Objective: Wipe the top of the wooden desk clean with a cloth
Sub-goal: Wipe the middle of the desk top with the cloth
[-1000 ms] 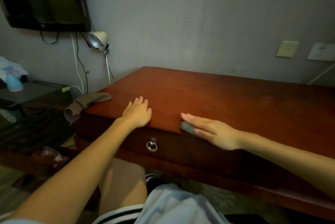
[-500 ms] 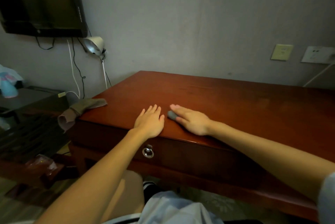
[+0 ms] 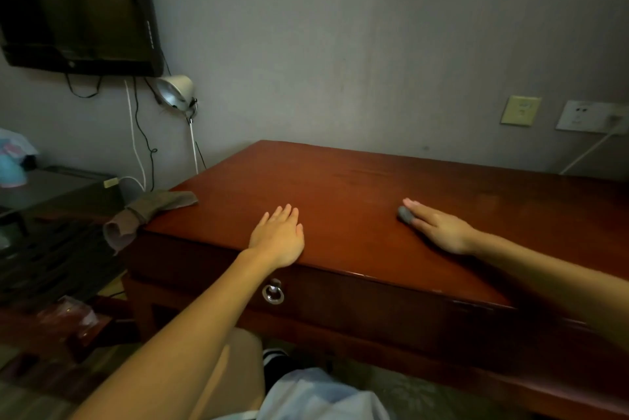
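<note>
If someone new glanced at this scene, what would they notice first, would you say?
Probably the two hands pressed flat on the reddish wooden desk: the left hand near its front edge, the right hand further right with a small grey thing under its fingertips. Next, the brownish cloth draped over the desk's left corner.

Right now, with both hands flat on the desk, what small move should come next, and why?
Probably reach the left hand leftward to pick up the brown cloth. It lies draped over the left corner of the wooden desk, untouched, and neither hand holds it. The right hand rests farther right, with something small and grey at one fingertip, so the left hand looks nearer to the cloth.
</note>
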Demonstrator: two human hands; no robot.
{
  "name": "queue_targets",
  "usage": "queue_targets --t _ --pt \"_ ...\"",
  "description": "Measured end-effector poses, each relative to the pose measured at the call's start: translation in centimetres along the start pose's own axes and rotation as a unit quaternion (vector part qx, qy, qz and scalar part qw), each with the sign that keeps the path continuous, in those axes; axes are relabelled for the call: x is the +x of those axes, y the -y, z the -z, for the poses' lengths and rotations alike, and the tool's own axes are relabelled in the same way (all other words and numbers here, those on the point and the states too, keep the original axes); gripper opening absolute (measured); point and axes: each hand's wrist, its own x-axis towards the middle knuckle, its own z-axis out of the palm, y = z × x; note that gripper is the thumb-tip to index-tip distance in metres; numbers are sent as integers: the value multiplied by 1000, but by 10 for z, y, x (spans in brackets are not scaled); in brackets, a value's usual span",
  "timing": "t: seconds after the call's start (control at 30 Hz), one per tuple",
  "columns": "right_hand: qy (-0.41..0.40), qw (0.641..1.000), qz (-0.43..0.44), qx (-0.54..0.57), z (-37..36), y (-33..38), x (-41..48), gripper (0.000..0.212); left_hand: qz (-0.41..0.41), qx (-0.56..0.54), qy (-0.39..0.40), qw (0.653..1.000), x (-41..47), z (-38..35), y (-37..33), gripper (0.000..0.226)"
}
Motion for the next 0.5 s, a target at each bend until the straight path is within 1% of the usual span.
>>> queue_targets --t 0.1,0.2,0.27,0.37,0.43,0.5 --pt "-17 1000 -22 -7 -4 26 47 62 -1 0 -1 1000 -1 0 0 53" --pt "-15 1000 -2 -6 -15 68 75 64 -2 -5 -3 1000 -1 1 0 53" --pt "-2 999 38 -6 -24 95 77 60 -2 -2 -11 1000 -1 1 1 53" --pt "21 990 138 -21 -36 119 50 54 1 -2 -19 1000 1 -1 1 52" --pt "27 980 195 -19 -39 116 19 53 3 -4 -18 1000 2 -1 2 52" --pt "38 975 218 -2 -35 98 -8 53 3 -6 -17 1000 2 -1 1 52"
